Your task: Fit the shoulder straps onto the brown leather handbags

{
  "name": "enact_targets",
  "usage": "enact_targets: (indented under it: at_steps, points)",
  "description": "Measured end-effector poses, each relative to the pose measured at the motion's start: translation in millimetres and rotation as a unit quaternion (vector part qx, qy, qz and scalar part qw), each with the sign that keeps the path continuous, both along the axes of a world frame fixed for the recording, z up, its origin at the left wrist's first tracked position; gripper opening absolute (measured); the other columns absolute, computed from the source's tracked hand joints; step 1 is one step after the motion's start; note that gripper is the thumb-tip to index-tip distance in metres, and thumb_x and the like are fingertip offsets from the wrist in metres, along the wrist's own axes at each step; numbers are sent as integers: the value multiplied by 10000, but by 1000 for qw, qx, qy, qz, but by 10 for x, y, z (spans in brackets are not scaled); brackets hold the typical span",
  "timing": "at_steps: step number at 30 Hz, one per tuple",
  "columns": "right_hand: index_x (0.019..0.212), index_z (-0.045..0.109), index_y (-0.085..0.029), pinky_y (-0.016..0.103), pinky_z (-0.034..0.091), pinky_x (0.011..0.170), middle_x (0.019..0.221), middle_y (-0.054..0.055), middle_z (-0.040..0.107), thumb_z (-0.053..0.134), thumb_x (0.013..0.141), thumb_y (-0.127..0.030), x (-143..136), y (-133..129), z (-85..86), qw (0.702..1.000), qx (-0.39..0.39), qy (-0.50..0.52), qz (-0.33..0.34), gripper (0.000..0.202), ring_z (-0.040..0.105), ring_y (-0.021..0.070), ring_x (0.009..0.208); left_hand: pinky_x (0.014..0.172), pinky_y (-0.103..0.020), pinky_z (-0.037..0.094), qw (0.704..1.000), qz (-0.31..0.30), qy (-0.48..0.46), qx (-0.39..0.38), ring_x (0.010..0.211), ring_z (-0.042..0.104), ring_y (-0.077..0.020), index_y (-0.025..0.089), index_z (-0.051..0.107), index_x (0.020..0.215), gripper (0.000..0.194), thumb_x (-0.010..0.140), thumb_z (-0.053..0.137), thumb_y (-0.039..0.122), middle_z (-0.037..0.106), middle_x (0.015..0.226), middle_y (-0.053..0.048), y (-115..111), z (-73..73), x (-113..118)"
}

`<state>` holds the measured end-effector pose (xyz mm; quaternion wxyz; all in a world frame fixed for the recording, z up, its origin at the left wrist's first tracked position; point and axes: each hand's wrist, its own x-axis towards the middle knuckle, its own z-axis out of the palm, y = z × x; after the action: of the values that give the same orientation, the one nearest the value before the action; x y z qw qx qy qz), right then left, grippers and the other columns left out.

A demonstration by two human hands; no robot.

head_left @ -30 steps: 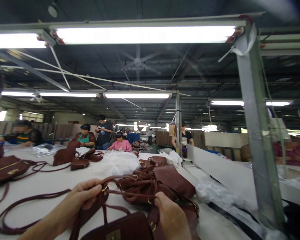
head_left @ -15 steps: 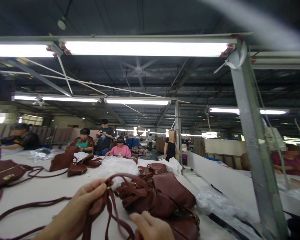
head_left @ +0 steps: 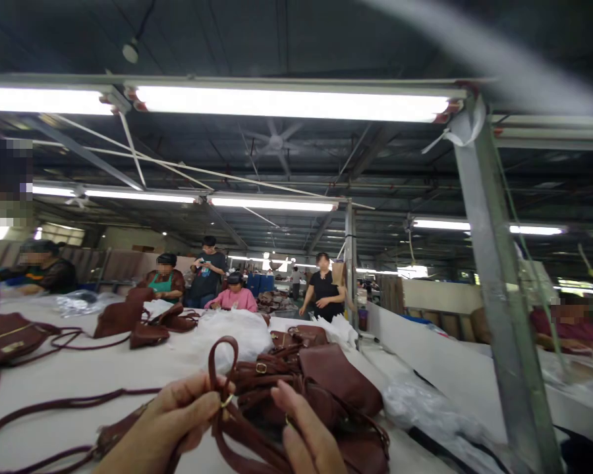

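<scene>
My left hand (head_left: 190,411) is closed in a pinch on a brown leather strap (head_left: 223,355), near a small gold fitting (head_left: 227,400). The strap stands up in a loop above the fingertips, and more of it hangs down to the right. Beside it is my right hand (head_left: 311,434), thumb and fingers curved towards each other. A gold glint shows between these fingertips, too small to name. Behind the right hand lies a heap of brown leather bags (head_left: 340,378) with straps and buckles. Another long strap (head_left: 54,403) curves across the table on the left.
The white table (head_left: 178,359) carries more brown bags (head_left: 14,339) on the left and white wrapping (head_left: 247,332) in the middle. Clear plastic (head_left: 425,401) lies right of the heap, near a metal post (head_left: 508,296). Several people sit or stand beyond the table.
The strap loop in my left hand has turned upright, and that hand is slightly lower and further right. My right hand has risen a little. A person in black now faces this way.
</scene>
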<state>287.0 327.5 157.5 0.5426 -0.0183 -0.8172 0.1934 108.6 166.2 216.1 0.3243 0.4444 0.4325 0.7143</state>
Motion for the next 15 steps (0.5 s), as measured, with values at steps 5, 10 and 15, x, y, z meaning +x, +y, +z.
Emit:
enact_targets:
  at_steps: [5, 10, 15]
  points:
    - [944, 663, -217, 197, 541, 654, 751, 39, 689, 430, 988, -286, -175, -305, 1, 990, 138, -14, -28, 247, 668, 173, 674, 576, -260, 448, 997, -41, 47, -34, 599, 611, -171, 159, 790, 865, 389, 610, 916, 424, 695, 683, -60, 16, 47, 218]
    - [911, 683, -225, 194, 538, 659, 797, 52, 736, 298, 1017, -249, 213, 217, 37, 989, 77, -33, -120, 400, 705, 163, 704, 436, -207, 307, 999, 46, 18, -19, 452, 423, -73, 169, 783, 880, 359, 645, 886, 420, 639, 639, -11, -132, 197, 82]
    - [971, 744, -229, 225, 569, 596, 764, 68, 764, 297, 1021, -360, 225, 679, -112, 984, 42, -15, -171, 468, 722, 189, 624, 391, -148, 131, 999, 51, -14, 10, 400, 242, -1, 148, 763, 863, 403, 634, 902, 449, 531, 546, 49, -92, 205, -8]
